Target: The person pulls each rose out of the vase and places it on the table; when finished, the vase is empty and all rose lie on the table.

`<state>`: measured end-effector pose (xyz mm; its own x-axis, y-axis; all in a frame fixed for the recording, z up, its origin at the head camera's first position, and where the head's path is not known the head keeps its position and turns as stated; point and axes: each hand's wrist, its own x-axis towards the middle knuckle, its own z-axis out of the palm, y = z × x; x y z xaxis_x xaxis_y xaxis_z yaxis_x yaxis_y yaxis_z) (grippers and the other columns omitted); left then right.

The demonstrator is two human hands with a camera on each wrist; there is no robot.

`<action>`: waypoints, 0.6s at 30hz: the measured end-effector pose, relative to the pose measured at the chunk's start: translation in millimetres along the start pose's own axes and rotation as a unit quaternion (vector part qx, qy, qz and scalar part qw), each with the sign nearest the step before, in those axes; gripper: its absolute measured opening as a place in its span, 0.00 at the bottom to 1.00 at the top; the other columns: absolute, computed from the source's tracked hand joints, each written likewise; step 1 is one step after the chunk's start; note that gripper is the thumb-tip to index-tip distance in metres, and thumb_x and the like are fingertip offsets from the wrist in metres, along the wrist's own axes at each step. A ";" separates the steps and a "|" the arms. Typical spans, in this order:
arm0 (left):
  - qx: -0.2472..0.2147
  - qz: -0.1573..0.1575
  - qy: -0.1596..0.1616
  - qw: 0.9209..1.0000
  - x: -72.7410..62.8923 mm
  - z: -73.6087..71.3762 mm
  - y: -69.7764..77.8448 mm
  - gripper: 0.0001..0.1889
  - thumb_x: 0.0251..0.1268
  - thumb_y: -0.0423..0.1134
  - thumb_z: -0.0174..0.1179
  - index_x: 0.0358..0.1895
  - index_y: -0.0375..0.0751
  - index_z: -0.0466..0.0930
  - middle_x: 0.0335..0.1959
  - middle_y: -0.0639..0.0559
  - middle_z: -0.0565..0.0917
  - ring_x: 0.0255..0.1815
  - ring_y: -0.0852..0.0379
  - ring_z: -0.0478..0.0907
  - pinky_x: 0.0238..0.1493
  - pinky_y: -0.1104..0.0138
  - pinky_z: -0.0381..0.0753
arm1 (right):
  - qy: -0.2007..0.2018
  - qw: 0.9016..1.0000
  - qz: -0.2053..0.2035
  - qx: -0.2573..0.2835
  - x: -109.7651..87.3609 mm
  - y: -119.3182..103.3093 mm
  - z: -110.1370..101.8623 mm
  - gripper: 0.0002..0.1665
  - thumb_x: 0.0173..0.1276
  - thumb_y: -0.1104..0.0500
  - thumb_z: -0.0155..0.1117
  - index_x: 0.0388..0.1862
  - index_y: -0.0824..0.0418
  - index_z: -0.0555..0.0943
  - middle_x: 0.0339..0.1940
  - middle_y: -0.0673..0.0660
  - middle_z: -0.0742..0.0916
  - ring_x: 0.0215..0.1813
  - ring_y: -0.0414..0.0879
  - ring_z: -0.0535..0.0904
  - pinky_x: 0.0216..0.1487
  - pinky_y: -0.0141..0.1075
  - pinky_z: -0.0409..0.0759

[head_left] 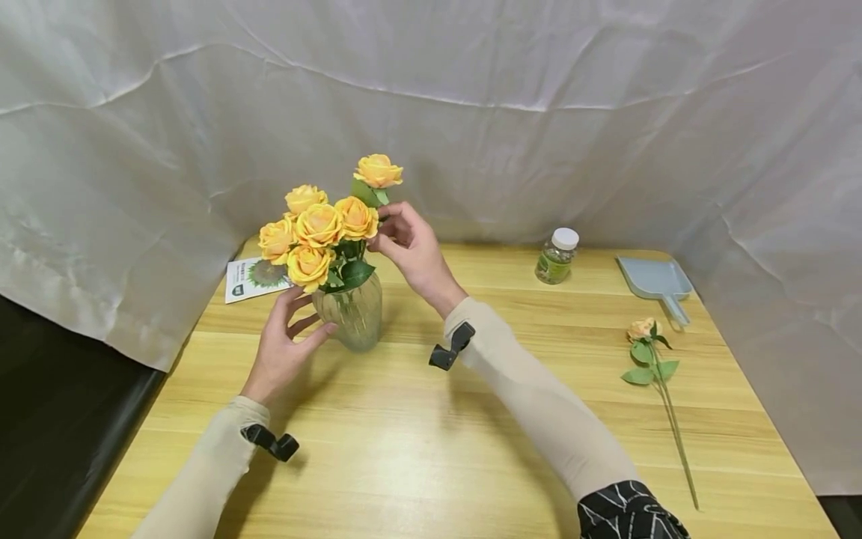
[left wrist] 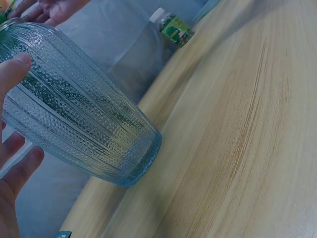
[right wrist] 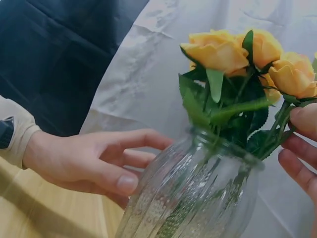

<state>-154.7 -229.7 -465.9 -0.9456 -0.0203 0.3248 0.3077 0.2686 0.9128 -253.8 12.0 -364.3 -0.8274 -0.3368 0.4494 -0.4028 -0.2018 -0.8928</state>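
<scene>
A ribbed, clear glass vase [head_left: 358, 320] stands at the left of the table, holding several yellow roses [head_left: 319, 224] with green leaves. My left hand [head_left: 281, 350] holds the vase's left side, the thumb [left wrist: 15, 70] against the glass and the fingers spread round it. At the right of the bouquet, my right hand [head_left: 423, 258] pinches a rose stem just below the blooms. One rose [head_left: 378, 171] rises higher than the others, above that hand. In the right wrist view the stems [right wrist: 233, 183] show through the glass.
A paler rose [head_left: 663, 382] lies at the right of the table. Behind it are a light blue dustpan [head_left: 655, 278] and a white-capped jar [head_left: 557, 256]. A printed packet [head_left: 252, 278] lies behind the vase at the left. Grey cloth [head_left: 512, 135] hangs along the back and sides.
</scene>
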 end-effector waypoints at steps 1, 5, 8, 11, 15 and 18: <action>0.002 -0.004 -0.001 1.000 -0.2 0.1 0.2 0.41 0.69 0.26 0.73 0.81 0.34 0.61 0.80 0.41 0.67 0.72 0.64 0.72 0.68 0.77 0.83 | 0.002 1.000 -0.004 0.003 0.2 -1.7 -0.8 0.19 0.77 0.75 0.61 0.65 0.73 0.74 0.49 0.71 0.88 0.46 0.46 0.86 0.60 0.46 0.94; 0.002 -0.011 -0.002 1.000 -0.8 0.5 0.2 0.41 0.70 0.27 0.73 0.81 0.33 0.60 0.80 0.39 0.68 0.73 0.62 0.73 0.69 0.76 0.83 | 0.012 1.000 -0.016 0.000 1.4 -9.9 -2.3 0.20 0.79 0.74 0.61 0.66 0.73 0.75 0.55 0.72 0.87 0.48 0.44 0.86 0.61 0.46 0.93; -0.003 -0.006 0.000 1.000 -0.6 0.8 -0.3 0.41 0.69 0.25 0.73 0.80 0.33 0.61 0.80 0.40 0.67 0.72 0.65 0.72 0.69 0.77 0.83 | 0.022 0.999 -0.027 -0.006 2.6 -16.8 -3.7 0.21 0.78 0.73 0.63 0.67 0.72 0.77 0.63 0.70 0.86 0.53 0.44 0.86 0.63 0.45 0.92; -0.005 0.003 0.002 1.000 -0.5 1.2 -0.7 0.41 0.68 0.24 0.72 0.80 0.32 0.61 0.79 0.41 0.67 0.72 0.68 0.72 0.68 0.78 0.83 | 0.032 0.999 -0.041 -0.010 4.3 -23.1 -6.4 0.21 0.78 0.72 0.65 0.67 0.72 0.78 0.67 0.68 0.85 0.56 0.46 0.87 0.64 0.45 0.92; -0.009 0.012 0.003 1.000 -0.2 1.5 -1.5 0.40 0.68 0.24 0.72 0.80 0.33 0.63 0.78 0.42 0.69 0.72 0.68 0.72 0.69 0.78 0.83 | 0.052 0.997 -0.064 0.003 8.1 -30.6 -10.2 0.21 0.77 0.74 0.66 0.66 0.74 0.78 0.65 0.68 0.86 0.53 0.46 0.88 0.60 0.44 0.94; -0.007 0.017 0.005 1.000 -0.3 1.0 -2.3 0.40 0.68 0.24 0.73 0.80 0.35 0.64 0.79 0.42 0.69 0.72 0.67 0.72 0.69 0.78 0.83 | 0.073 0.993 -0.087 0.028 12.5 -37.3 -12.3 0.21 0.75 0.76 0.66 0.64 0.77 0.77 0.60 0.66 0.87 0.48 0.44 0.89 0.56 0.43 0.95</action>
<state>-155.3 -229.3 -468.4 -0.9334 -0.0209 0.3584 0.3414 0.2564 0.9043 -253.9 26.7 -325.8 -0.7968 -0.1570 0.5835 -0.5254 -0.2969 -0.7974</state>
